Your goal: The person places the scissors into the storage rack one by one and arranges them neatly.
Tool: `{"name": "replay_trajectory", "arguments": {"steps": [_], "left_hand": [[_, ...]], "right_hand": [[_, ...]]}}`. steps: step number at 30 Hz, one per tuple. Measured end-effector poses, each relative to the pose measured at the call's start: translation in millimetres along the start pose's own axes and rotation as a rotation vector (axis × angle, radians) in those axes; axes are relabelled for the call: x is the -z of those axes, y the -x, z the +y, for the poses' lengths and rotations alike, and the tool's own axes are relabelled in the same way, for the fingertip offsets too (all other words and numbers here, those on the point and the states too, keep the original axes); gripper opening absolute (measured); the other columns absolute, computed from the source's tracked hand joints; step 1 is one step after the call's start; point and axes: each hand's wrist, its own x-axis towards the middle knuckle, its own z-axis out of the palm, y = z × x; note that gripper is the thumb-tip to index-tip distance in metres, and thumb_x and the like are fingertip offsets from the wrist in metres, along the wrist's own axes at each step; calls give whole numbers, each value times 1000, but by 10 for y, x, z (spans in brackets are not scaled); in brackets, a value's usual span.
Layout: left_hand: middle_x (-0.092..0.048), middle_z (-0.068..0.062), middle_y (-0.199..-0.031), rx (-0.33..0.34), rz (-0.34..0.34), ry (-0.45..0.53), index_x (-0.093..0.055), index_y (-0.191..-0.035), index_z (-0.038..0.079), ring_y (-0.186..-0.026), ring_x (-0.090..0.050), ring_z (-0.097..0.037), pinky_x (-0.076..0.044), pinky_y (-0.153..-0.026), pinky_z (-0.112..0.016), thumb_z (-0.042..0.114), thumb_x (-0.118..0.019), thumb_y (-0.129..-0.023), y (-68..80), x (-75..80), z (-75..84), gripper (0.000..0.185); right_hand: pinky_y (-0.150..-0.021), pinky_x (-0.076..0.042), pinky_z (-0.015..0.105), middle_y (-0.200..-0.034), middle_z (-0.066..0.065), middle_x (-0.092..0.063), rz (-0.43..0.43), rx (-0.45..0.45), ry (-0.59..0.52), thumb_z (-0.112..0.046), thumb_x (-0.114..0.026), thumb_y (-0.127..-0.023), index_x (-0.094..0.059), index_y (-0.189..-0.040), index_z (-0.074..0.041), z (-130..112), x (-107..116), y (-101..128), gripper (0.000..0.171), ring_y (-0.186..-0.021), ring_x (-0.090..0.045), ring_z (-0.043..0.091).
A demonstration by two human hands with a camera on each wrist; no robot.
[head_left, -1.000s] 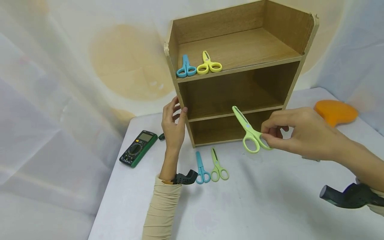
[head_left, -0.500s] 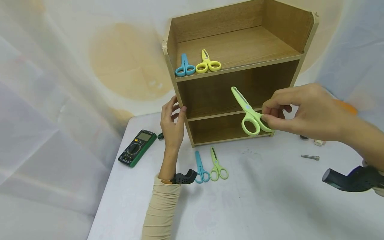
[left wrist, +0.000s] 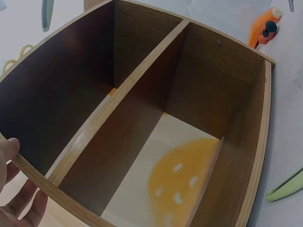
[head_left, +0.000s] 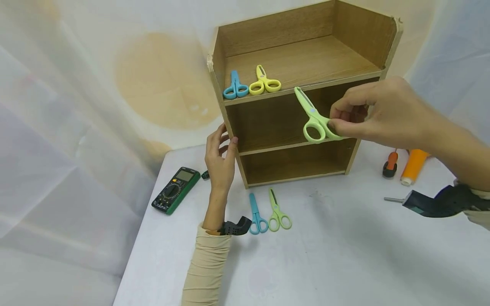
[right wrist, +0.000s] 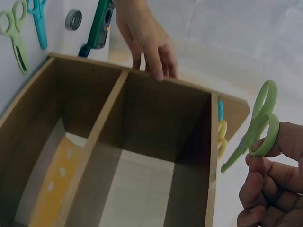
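Light green scissors [head_left: 312, 110] hang in front of the wooden shelf unit [head_left: 306, 59], just below its top board's front edge. My right hand [head_left: 383, 112] pinches them by one finger loop, blades pointing up and left. My left hand [head_left: 221, 159] grips the unit's left side panel, thumb at the front edge and fingers behind it, as the left wrist view also shows. On the top board, blue scissors [head_left: 235, 78] and yellow scissors [head_left: 261, 73] lie side by side at the left front.
Before the unit, another blue pair of scissors [head_left: 254, 204] and another green pair [head_left: 274, 204] lie on the white table [head_left: 325, 255]. A multimeter [head_left: 174, 191] is at left. An orange-and-black screwdriver [head_left: 390, 163], an orange tool [head_left: 414, 165] and a bolt [head_left: 393, 199] lie at right.
My right hand has risen with the green scissors, from in front of the lower compartments to near the top board. The left hand stays on the side panel.
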Motion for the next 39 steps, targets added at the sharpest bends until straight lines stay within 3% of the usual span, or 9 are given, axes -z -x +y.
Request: {"name": "replay_trajectory", "arguments": {"steps": [6, 12, 23, 30, 39], "left_hand": [[-54, -22, -129, 11, 0, 6, -51, -141, -5, -114, -58, -32, -52, -91, -49, 3, -62, -98, 14, 35, -5, 44], [-54, -20, -129, 7, 7, 2, -51, -141, -6, -114, -58, -32, -52, -91, -49, 3, -62, -99, 8, 53, -17, 44], [-54, -21, -128, -4, 2, 3, -52, -141, -5, -114, -59, -32, -53, -90, -50, 3, -62, -98, 9, 20, -28, 44], [-53, -23, -128, -10, -2, -1, -51, -141, -5, -114, -59, -33, -52, -90, -50, 3, -63, -98, 12, 29, -16, 45], [-53, -24, -128, -11, 3, 6, -51, -140, -7, -114, -59, -34, -52, -90, -50, 2, -62, -98, 22, 25, 9, 44]], "right_hand": [[-56, -41, 9, -69, -5, -62, 3, -47, 60, -3, -79, -81, -74, -81, -12, 95, 14, -229, 9, -61, -51, 6], [-56, -38, 11, -70, -1, -66, -9, -83, 100, -11, -75, -84, -74, -80, -10, 203, 25, -497, 4, -61, -52, 5], [-55, -37, 19, -73, 5, -69, -105, -152, 186, -16, -71, -87, -75, -83, -6, 361, -26, -823, 12, -68, -54, 18], [-55, -41, 29, -76, 10, -66, -192, -226, 196, -20, -66, -93, -76, -93, -2, 458, -86, -1008, 21, -72, -52, 24], [-64, -41, 37, -84, 14, -66, -194, -236, 191, -20, -57, -98, -74, -100, -1, 453, -131, -1029, 25, -78, -53, 26]]}}
